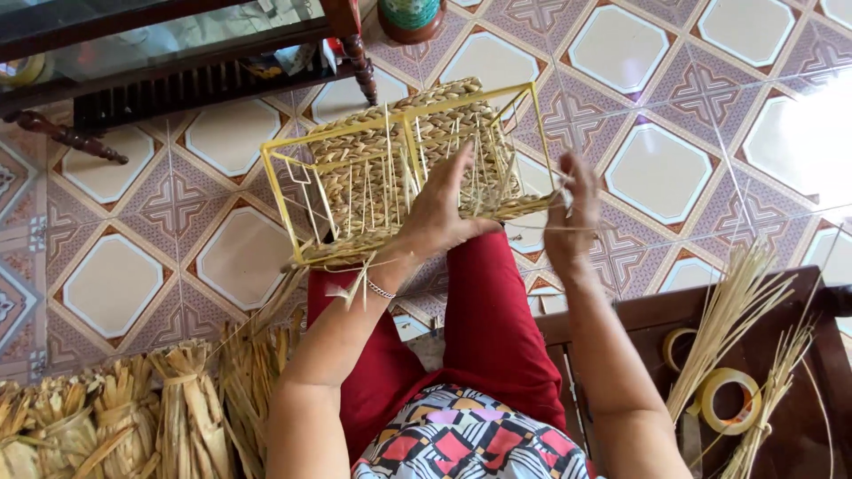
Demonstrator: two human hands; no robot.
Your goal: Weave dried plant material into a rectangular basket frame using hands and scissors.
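A half-woven straw basket [399, 151] on a yellow wire frame [275, 191] rests on my red-trousered knee. My left hand [439, 208] reaches inside it, fingers spread against the upright straw strands and the braided wall. My right hand [572, 213] is at the basket's right edge, pinching a thin pale straw strand [532, 229] that runs across to the weave.
Bundles of dried straw [124, 417] lie on the tiled floor at lower left. A dark wooden bench [799, 355] at right carries loose straw stalks [737, 310] and tape rolls [728, 399]. A glass-topped wooden table [177, 44] and a green jar [410, 18] stand beyond.
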